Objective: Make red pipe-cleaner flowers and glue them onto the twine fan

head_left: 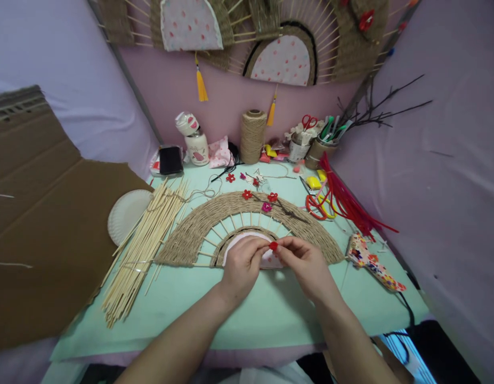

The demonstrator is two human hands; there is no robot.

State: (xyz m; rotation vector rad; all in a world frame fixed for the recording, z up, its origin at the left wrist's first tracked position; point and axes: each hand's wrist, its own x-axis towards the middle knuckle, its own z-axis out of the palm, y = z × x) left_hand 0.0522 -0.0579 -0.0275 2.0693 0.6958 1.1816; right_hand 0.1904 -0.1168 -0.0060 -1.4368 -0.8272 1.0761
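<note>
Over the lower middle of a woven twine fan, my left hand and my right hand meet fingertip to fingertip. Both are closed in a pinch at a small red piece, too small to tell its exact kind. Beneath them, the fan's pale spotted half-round centre is partly hidden. On the fan's upper band lie a dark twig, a red flower, a second red flower and a magenta flower.
Bundled thin sticks and a white paper plate lie left, beside cardboard. At right are red-handled scissors, red pipe cleaners and a flower-patterned glue gun. A twine spool stands at the back.
</note>
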